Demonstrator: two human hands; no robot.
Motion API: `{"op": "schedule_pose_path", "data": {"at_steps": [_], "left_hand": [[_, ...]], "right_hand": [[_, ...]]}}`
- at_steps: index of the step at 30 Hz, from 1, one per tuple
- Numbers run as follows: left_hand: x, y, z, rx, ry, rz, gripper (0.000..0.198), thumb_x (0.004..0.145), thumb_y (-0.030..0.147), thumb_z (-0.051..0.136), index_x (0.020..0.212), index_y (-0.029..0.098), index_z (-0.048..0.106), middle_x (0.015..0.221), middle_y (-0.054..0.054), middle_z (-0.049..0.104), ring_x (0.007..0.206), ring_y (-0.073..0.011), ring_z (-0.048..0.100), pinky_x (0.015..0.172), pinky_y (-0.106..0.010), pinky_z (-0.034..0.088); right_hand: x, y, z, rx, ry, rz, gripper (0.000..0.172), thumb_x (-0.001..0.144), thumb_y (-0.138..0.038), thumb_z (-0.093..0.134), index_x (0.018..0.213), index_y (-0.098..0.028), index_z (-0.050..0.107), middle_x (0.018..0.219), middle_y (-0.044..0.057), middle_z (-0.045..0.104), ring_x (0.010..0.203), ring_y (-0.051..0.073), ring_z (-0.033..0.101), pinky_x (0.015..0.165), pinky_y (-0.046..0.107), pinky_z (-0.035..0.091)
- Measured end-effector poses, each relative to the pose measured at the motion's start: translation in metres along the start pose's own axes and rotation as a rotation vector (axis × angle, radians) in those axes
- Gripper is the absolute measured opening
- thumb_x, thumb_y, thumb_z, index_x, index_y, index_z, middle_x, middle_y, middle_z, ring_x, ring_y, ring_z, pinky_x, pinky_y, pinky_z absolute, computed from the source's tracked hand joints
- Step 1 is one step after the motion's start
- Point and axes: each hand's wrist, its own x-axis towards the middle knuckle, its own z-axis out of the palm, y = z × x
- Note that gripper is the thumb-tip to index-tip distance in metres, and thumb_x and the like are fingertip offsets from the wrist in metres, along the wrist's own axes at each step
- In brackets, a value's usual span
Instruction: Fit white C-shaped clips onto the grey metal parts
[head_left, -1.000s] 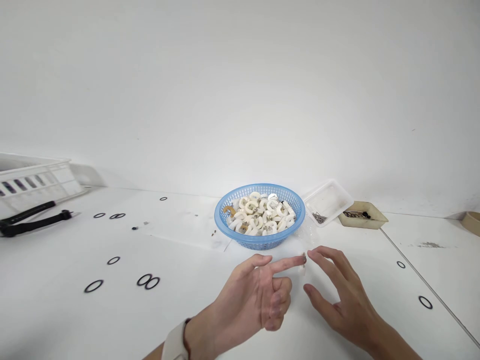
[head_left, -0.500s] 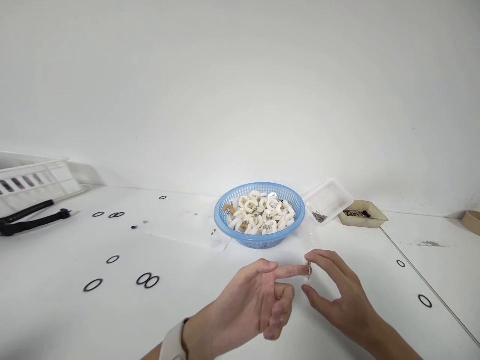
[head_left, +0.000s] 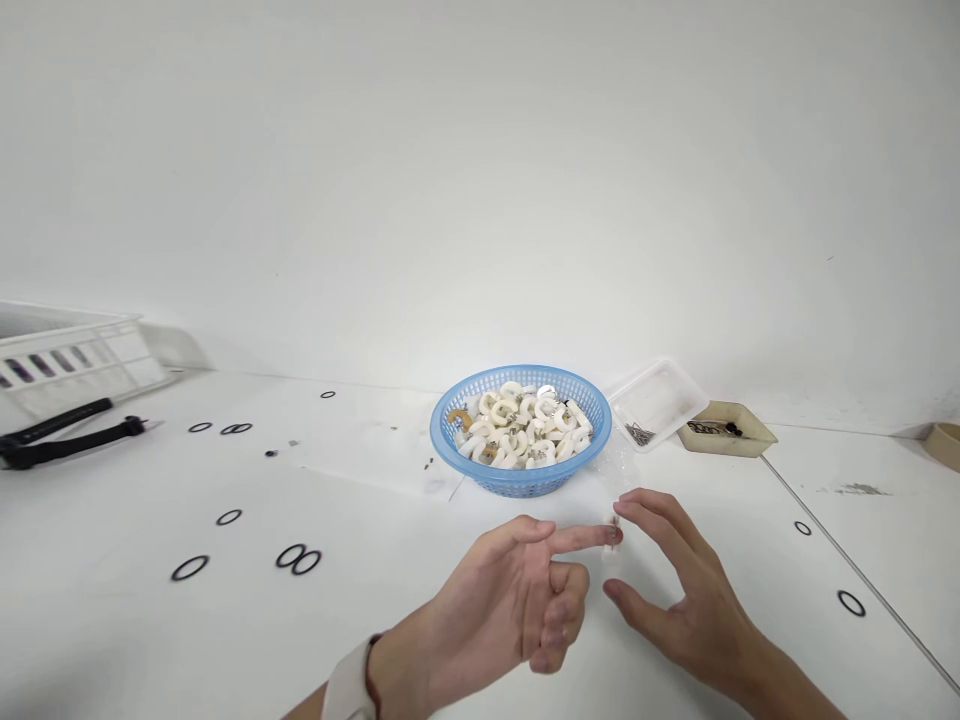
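My left hand (head_left: 521,600) lies palm up, index finger stretched out and the other fingers curled in. At the tip of that finger is a small whitish piece with a thin metal part (head_left: 611,540); whether it hangs on the finger or only touches it, I cannot tell. My right hand (head_left: 686,590) is spread, its index fingertip close to the top of this piece and its thumb apart below. Beyond both hands, a blue basket (head_left: 442,445) holds many cream and white C-shaped pieces (head_left: 525,425) with small metal bits among them.
Right of the basket are a tilted white tray (head_left: 660,400) with thin metal pins and a beige container (head_left: 739,440) with dark wire pieces. Several black rings (head_left: 190,568) lie on the table. Far left are black-handled pliers (head_left: 71,440) and a white crate (head_left: 82,360).
My right index finger has risen slightly, widening the gap to the thumb. The small piece has shifted a little at my left fingertip. My left hand has hardly moved.
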Motion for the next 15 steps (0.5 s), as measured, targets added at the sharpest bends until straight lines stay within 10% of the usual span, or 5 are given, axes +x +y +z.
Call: {"op": "schedule_pose_path", "data": {"at_steps": [15], "left_hand": [[-0.004, 0.001, 0.01, 0.39, 0.058, 0.036, 0.059, 0.088, 0.037, 0.059, 0.142, 0.012, 0.059, 0.067, 0.0, 0.057, 0.058, -0.0162, 0.045, 0.06, -0.03, 0.033]], "right_hand": [[0.003, -0.004, -0.001, 0.129, 0.005, 0.086, 0.036, 0.093, -0.02, 0.061, 0.128, -0.026, 0.058, 0.11, 0.005, 0.072, 0.1, 0.019, 0.072, 0.084, 0.028, 0.064]]}}
